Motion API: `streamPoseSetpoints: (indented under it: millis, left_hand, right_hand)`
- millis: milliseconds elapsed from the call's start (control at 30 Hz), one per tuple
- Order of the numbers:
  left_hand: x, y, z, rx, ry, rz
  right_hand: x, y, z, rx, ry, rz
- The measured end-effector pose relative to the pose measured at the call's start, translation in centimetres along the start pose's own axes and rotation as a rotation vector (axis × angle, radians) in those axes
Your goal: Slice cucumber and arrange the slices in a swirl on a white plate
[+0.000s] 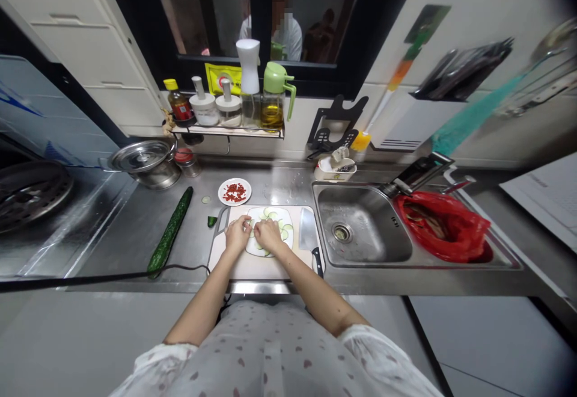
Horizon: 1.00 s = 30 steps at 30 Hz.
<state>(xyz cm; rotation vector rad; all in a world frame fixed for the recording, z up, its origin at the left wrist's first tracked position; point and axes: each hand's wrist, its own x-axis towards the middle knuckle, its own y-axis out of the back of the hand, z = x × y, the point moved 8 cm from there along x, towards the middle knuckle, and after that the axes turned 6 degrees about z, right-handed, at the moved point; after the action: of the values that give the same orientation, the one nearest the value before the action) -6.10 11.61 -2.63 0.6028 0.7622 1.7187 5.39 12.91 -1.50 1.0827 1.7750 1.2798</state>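
A white plate [289, 246] with pale green cucumber slices [270, 212] arranged on it rests on the cutting board [252, 272]. My left hand [238, 234] is at the plate's left edge, its fingers pinched together near a slice. Beside it, over the plate, my right hand [267, 234] has its fingers bent and pressed together; what its fingertips hold is hidden. A cleaver [308, 230] with a black handle lies on the board's right side. Behind the board stands a small plate [235, 180] of chopped red pieces.
A whole cucumber [171, 231] and a cucumber end [211, 221] lie to the left. A lidded steel pot [155, 171] stands behind. Seasoning bottles line a wall shelf [225, 131]. To the right are the sink [360, 228] and a red bag [451, 237]. A dark cable crosses the front left.
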Motion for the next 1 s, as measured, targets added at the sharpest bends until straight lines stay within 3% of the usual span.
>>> streamPoseSetpoints:
  millis: [333,700,1000]
  left_hand:
    - [-0.6,-0.2,0.4,0.228,-0.055,-0.002]
    - [-0.3,0.2,-0.5,0.216,0.002,0.05]
    - [-0.4,0.2,-0.7,0.189,0.001,0.043]
  right_hand:
    - [-0.3,-0.4,-0.3,-0.022,0.026,0.024]
    - [-1.1,-0.4,-0.6,-0.014,0.069,0.07]
    - [-1.4,-0.6,-0.7,-0.01,0.011,0.062]
